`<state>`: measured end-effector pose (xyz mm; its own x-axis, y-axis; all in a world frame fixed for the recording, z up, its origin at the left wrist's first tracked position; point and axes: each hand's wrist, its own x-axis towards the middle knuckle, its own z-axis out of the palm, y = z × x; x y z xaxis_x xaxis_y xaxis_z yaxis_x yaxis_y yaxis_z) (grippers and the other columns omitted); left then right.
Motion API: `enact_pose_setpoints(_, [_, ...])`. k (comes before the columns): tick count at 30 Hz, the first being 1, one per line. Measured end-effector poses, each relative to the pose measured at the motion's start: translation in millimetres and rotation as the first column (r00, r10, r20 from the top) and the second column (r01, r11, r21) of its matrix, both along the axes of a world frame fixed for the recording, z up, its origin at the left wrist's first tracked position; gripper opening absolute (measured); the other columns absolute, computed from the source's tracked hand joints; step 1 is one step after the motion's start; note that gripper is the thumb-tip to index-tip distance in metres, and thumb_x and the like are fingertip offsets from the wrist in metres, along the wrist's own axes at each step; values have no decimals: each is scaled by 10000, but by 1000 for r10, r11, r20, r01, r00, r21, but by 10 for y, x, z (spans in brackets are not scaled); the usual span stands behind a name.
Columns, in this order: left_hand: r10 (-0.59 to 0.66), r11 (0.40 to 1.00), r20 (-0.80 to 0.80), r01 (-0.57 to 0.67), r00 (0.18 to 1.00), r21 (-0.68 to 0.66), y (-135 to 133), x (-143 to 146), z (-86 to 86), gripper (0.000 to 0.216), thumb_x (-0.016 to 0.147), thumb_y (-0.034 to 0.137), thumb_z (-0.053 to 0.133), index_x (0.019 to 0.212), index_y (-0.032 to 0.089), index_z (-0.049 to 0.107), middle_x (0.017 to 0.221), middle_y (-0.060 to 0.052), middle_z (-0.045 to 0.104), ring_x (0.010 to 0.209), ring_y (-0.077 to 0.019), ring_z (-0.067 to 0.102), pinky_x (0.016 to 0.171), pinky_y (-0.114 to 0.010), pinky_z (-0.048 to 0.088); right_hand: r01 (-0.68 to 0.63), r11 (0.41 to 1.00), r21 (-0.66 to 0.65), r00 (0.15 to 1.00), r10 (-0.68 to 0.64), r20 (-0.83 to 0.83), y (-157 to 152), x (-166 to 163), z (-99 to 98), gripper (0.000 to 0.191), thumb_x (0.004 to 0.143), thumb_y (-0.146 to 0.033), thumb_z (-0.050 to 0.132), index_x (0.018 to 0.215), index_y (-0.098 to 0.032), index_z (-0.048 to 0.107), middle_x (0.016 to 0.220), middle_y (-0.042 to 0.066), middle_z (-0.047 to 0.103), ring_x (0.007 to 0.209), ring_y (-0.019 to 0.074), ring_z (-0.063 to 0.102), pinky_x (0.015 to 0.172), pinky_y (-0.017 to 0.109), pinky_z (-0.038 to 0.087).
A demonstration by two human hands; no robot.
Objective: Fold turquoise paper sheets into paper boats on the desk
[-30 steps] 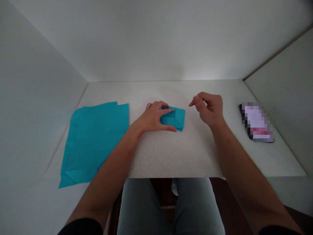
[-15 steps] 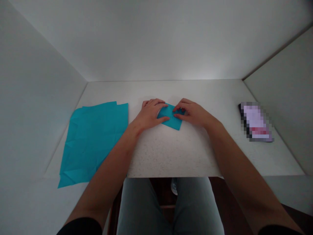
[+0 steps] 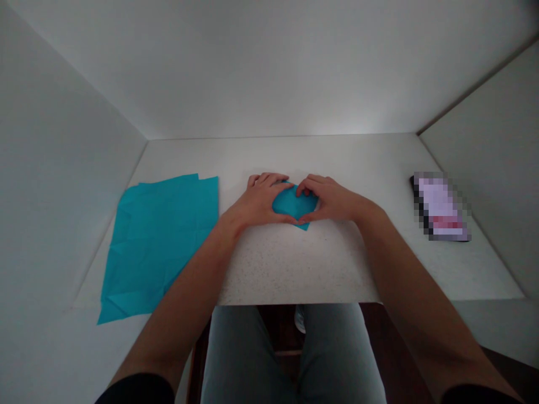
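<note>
A small piece of folded turquoise paper (image 3: 290, 201) lies near the middle of the tabletop. My left hand (image 3: 261, 197) holds its left side, thumb along the near edge and fingers at the far edge. On the other side, my right hand (image 3: 327, 197) grips the paper with curled fingers on top and the thumb at the near edge. The two thumb tips meet near the lower corner of the paper, which pokes out below them. Parts of the paper's left and right sides are hidden under the hands.
A large creased turquoise sheet (image 3: 155, 235) lies at the left, its near corner reaching past the table's front edge. At the right rests a phone (image 3: 442, 205) with a blurred screen. White walls (image 3: 269, 67) enclose the pale tabletop (image 3: 295, 269) at the back and sides.
Both thumbs have moved toward the near edge of the folded paper and come together. The paper has shifted slightly toward me. The large sheet and phone stay put.
</note>
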<state>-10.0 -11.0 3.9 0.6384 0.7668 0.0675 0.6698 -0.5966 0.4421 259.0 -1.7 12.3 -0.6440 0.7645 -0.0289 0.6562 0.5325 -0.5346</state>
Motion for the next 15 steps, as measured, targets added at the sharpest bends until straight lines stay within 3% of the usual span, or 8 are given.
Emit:
enact_pose_setpoints(7, [-41,999,-14,41,999,-5,-9,-15,-1,1127,643,804,943,1600,310,609,1755,-168,438,1598,-466,370,1326,-640,234,-14,1000,-17,999,15,33,-56,-9,23,815,642,-729,968,1250,-265,686,1232,117,676,1155,383,653,1039,511,463])
enact_pose_setpoints(12, [-70,997,44,69,997,26,-2,-36,76,904,716,714,944,1482,298,702,1478,-138,635,1384,-377,585,1227,-545,387,-38,999,-28,999,39,22,-77,35,35,910,564,-723,1017,1294,-298,677,1292,116,661,1181,389,647,1071,537,466])
enact_pose_setpoints(15, [-99,995,92,100,991,1,4,-57,112,748,791,645,914,1420,289,723,1293,-95,723,1213,-311,687,1132,-475,453,-33,999,-12,999,33,-4,-72,36,37,838,583,-679,1023,1255,-303,693,1251,97,679,1143,373,662,1039,518,484])
